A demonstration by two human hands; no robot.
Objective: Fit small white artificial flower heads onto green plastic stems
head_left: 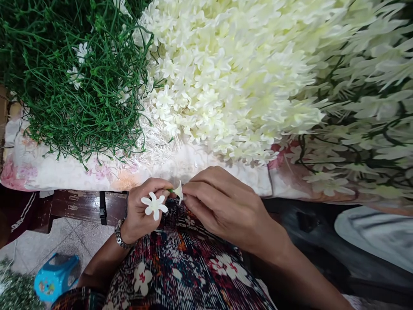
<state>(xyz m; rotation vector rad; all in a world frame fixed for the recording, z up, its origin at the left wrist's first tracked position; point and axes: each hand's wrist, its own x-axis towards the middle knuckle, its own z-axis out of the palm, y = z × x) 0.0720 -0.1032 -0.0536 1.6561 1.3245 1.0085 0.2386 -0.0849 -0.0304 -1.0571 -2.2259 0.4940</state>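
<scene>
Close to my body, my left hand [137, 215] is closed around an artificial flower stem, most of it hidden in the fist. One open white flower [154, 206] faces up in front of its fingers. A second white flower [178, 191], seen side-on with a bit of green at its base, sits between the two hands. The thumb and fingertips of my right hand [229, 206] pinch at that flower's petal edge. Past the hands lies a large heap of loose cream-white flower heads [226, 82]. To its left is a pile of green plastic stems [84, 94] with a few white flowers among them.
Flowered cloth [106, 174] covers the table beneath the piles. Finished-looking white flower sprays [371, 107] lie at the right. Thin white pieces [155, 142] lie between the heaps. A blue stool [56, 275] stands on the tiled floor at lower left, near a wooden bench [80, 206].
</scene>
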